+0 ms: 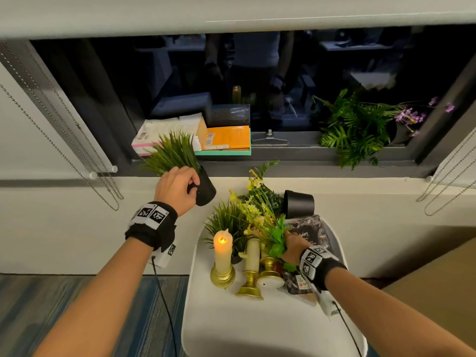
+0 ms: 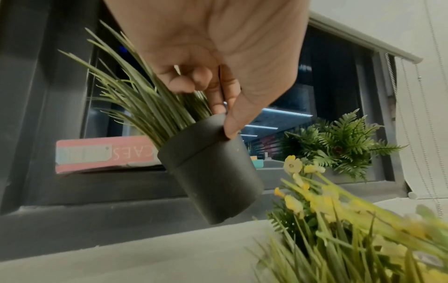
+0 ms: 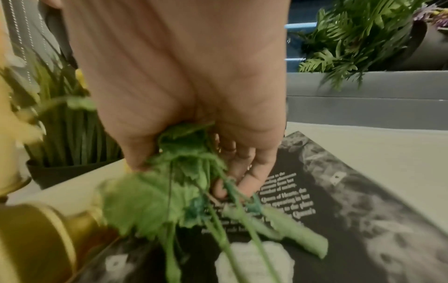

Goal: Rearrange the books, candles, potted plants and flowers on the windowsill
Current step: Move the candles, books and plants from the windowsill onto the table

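Observation:
My left hand (image 1: 177, 185) pinches the rim of a black pot of grass (image 1: 204, 188) (image 2: 211, 168), held tilted in the air just below the windowsill (image 1: 296, 167). My right hand (image 1: 293, 247) (image 3: 184, 107) grips the stems of a bunch of yellow flowers (image 1: 257, 204) (image 3: 184, 193) over a dark book (image 1: 309, 233) (image 3: 339, 210) on a white chair seat (image 1: 257, 328). On the sill lie a stack of books (image 1: 219, 137) and a fern pot with purple flowers (image 1: 360, 124).
The chair also holds a lit candle on a gold holder (image 1: 222, 251), two more candles (image 1: 252, 264), another grass pot (image 1: 229, 222) and a tipped black pot (image 1: 300, 203). Blind chains (image 1: 64, 155) hang at both sides. A window latch (image 1: 269, 137) sits mid-sill.

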`<state>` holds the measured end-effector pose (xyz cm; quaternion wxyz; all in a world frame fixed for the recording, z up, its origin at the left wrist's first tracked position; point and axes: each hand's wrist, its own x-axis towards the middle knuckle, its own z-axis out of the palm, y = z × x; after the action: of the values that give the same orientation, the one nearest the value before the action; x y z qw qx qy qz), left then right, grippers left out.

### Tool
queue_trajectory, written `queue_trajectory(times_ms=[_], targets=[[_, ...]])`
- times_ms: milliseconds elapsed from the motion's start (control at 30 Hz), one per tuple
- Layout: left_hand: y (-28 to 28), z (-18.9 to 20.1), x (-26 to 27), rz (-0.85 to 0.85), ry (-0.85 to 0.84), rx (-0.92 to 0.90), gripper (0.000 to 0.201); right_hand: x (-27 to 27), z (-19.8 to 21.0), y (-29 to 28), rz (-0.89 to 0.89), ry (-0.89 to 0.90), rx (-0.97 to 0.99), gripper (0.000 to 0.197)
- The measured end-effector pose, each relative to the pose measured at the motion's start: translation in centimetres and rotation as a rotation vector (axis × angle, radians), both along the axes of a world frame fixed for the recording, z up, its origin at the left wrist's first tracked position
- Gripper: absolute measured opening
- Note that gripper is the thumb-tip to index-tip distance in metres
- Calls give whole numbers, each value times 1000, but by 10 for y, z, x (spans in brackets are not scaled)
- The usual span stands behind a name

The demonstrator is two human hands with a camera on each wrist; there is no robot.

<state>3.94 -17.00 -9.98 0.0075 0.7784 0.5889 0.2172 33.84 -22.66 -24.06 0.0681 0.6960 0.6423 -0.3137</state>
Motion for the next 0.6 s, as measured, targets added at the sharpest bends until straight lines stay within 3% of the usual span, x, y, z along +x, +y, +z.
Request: queue_trajectory(times_ms=[133,267,467,600], targets=[[-9,17,3,-51,7,107,17,9,18,6,44,-59,11,107],[-21,34,13,-125,11,214,15,19,64,14,95,-57,-23,124],[-28,48,28,-271,-43,209,17,-5,145,15,125,320,481,99],[-42,54,40,-446,-36,178,28,-30,180,1,123,665,592,91]])
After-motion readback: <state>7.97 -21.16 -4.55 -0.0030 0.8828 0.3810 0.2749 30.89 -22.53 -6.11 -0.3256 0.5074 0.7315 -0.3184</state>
